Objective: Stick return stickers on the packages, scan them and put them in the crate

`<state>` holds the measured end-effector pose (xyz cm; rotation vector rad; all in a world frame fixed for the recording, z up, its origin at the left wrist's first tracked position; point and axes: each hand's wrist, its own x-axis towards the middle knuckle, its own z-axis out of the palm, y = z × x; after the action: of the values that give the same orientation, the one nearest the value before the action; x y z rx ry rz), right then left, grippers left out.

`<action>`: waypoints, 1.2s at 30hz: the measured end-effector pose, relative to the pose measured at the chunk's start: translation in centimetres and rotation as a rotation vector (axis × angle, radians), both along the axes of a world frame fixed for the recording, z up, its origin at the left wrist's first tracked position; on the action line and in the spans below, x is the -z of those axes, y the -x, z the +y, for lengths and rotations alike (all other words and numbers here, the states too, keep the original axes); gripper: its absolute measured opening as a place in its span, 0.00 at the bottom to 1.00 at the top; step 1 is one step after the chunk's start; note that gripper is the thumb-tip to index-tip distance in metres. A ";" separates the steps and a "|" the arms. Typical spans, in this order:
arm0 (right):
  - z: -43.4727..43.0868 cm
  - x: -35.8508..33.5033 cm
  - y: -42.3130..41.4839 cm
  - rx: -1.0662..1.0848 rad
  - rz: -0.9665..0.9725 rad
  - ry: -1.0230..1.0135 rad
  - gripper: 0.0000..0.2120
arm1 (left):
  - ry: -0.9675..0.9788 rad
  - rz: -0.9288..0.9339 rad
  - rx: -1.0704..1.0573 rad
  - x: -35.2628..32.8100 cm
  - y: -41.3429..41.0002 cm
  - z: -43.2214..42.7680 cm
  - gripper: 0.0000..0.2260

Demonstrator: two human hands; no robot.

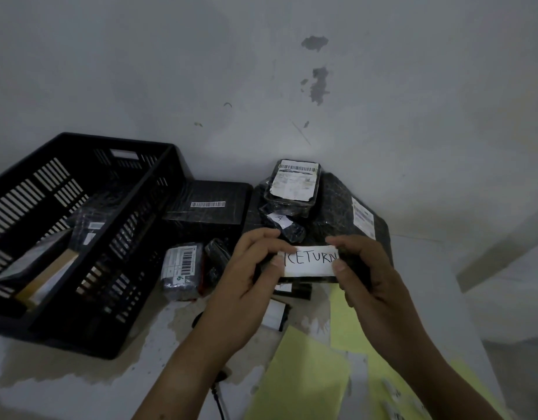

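Note:
Both my hands hold a small black package (304,278) in front of me, with a white sticker (310,261) reading RETURN on its top face. My left hand (249,277) pinches the sticker's left end with the thumb on top. My right hand (367,274) pinches its right end and grips the package's right side. The black slatted crate (134,237) stands to the left, with several wrapped packages (89,225) inside.
A heap of black wrapped packages (331,204) with barcode labels lies against the wall behind my hands. A flat black box (207,204) and a small grey parcel (181,271) lie beside the crate. Yellow-green sticker backing sheets (307,377) and a black cable (219,398) lie near me.

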<state>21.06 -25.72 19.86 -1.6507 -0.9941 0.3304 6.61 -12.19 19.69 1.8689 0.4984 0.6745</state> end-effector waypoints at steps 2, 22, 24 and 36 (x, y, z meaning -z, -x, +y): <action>0.2 -0.2 0.3 0.029 -0.046 0.012 0.09 | -0.055 0.034 -0.013 -0.1 0.0 0.2 0.09; 6.9 1.1 4.7 -0.224 -0.198 0.272 0.19 | -0.210 0.128 -0.097 0.5 11.8 10.0 0.22; 8.9 1.2 5.9 -0.226 -0.138 0.284 0.18 | -0.299 0.173 -0.207 0.3 15.4 12.8 0.19; 24.5 2.5 14.9 -0.335 -0.033 0.273 0.06 | -0.618 0.727 -0.490 6.3 36.7 31.2 0.27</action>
<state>6.13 -1.20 17.37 -1.7324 -1.2981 0.6899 -30.06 19.06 13.34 2.6081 1.3697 0.4614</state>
